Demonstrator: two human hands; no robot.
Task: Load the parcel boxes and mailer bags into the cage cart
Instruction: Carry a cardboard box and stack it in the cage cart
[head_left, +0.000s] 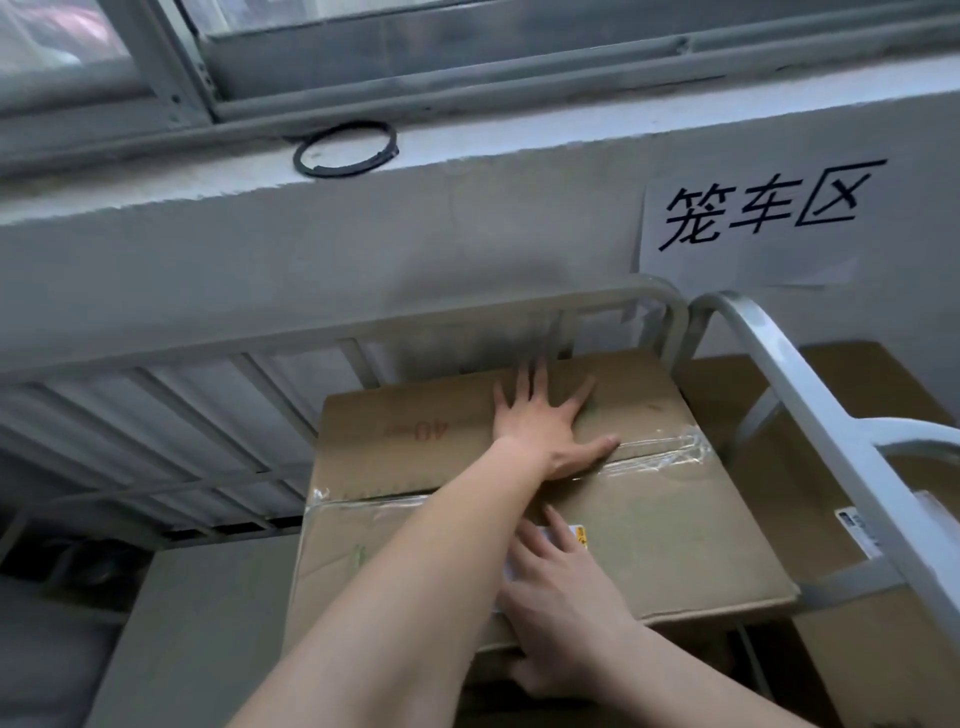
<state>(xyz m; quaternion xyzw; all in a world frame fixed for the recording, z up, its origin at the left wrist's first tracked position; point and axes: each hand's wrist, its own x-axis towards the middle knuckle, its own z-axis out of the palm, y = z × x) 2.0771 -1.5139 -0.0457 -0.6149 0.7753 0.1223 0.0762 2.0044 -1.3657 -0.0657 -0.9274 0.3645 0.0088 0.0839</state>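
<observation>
Head view: on the far left the barred back rail of the cage cart (156, 395) runs along a grey wall. Above it a black ring (345, 150) lies on the window sill. Right of the bars a taped cardboard box (426, 462) sits inside the cart, pushed into the back right corner, and its far edge is close against the rail. The left hand (545, 431) reaches across from the lower left and rests palm down on the box's far flap, fingers straight and spread, the thumb along the tape seam. Nearer the camera the right hand (566, 603) holds the box's near edge, with its fingers laid flat on the lid over a white label and the thumb hooked down the front face (what the box stands on is hidden). Further right, a paper sign (763, 213) with black characters is stuck to the wall. Beneath it a curved side rail (810, 415) slants down, and beyond it lies a second brown box (737, 467) bearing a printed label
</observation>
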